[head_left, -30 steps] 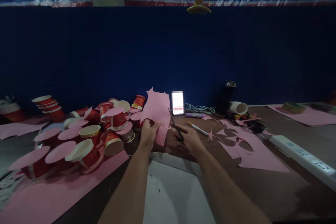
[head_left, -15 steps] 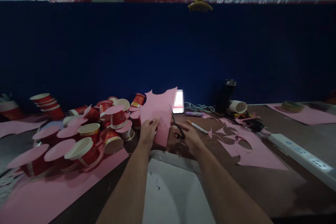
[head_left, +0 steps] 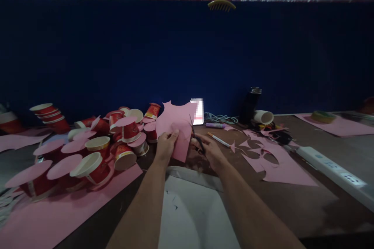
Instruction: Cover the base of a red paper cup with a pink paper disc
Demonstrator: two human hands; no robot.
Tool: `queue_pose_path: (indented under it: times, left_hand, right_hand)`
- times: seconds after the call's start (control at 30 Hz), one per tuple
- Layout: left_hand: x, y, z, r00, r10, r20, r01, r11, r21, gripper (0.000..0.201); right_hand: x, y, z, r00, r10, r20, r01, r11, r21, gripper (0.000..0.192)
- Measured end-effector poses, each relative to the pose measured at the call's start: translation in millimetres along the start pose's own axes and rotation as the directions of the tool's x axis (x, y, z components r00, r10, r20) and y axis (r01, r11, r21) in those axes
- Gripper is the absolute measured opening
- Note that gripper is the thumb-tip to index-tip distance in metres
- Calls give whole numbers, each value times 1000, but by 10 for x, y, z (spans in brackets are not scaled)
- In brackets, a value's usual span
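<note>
Left hand (head_left: 164,148) pinches pink paper (head_left: 177,118), now overlapping lit screen (head_left: 200,109), previously beside it; right hand (head_left: 211,152) grips scissors (head_left: 200,142) before screen

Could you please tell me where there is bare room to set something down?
The roomiest bare patch of table lies between the right forearm, the cut-out pink sheet and the white power strip. A narrower gap runs between the left forearm and the large pink sheet. Red cups crowd the left; scissors and held paper, the middle.

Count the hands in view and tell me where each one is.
2. The left hand pinches the pink paper; the right hand holds the scissors by the paper's right edge. No other hand shows.
</note>
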State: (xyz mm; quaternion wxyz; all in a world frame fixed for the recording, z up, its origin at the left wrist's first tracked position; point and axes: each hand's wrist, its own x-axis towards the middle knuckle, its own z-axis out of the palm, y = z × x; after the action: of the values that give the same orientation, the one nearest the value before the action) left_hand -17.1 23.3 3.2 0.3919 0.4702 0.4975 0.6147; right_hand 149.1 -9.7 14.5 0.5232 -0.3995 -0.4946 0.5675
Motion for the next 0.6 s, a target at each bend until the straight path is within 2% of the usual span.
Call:
queue_pose_path:
  times: [0.2,0.6]
  left_hand:
    - [-3,-5,10,1000,10,18,-10,999,31,41]
    - [1,6,-20,999,32,-22,-30,995,90,44]
  right_hand:
    - [-7,-30,3,1000,-3,-17,3,999,-34,51]
    - [-13,-34,0,1000,4,-25,-4,1000,-13,49]
